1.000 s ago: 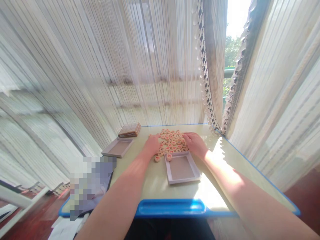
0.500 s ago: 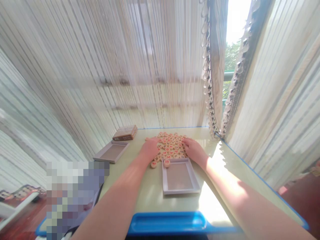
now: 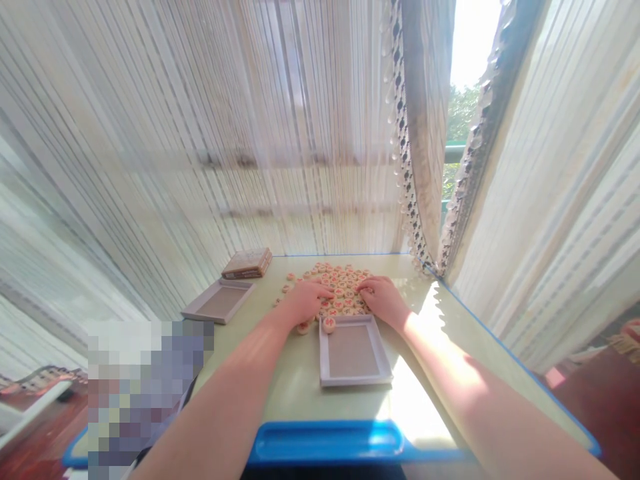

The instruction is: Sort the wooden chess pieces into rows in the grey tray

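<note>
Several round wooden game pieces (image 3: 340, 280) with red marks lie in a heap on the far middle of a pale table (image 3: 300, 373). My left hand (image 3: 304, 303) lies flat on the left side of the heap, fingers stretched toward the middle. My right hand (image 3: 380, 300) rests on the right side, fingers spread over the pieces. A shallow grey box tray (image 3: 353, 350) lies just in front of the heap, and one piece (image 3: 329, 324) sits at its far left corner.
A second grey tray (image 3: 218, 301) lies at the left, with a brown box (image 3: 247, 263) behind it. The table has a blue rim and a blue groove (image 3: 327, 441) at the near edge. Striped curtains (image 3: 200, 133) hang close around.
Both hands have drawn closer together over the heap; the left hand's fingers now reach further into the pieces. A few pieces lie scattered at the heap's left. The camera shifted slightly.
</note>
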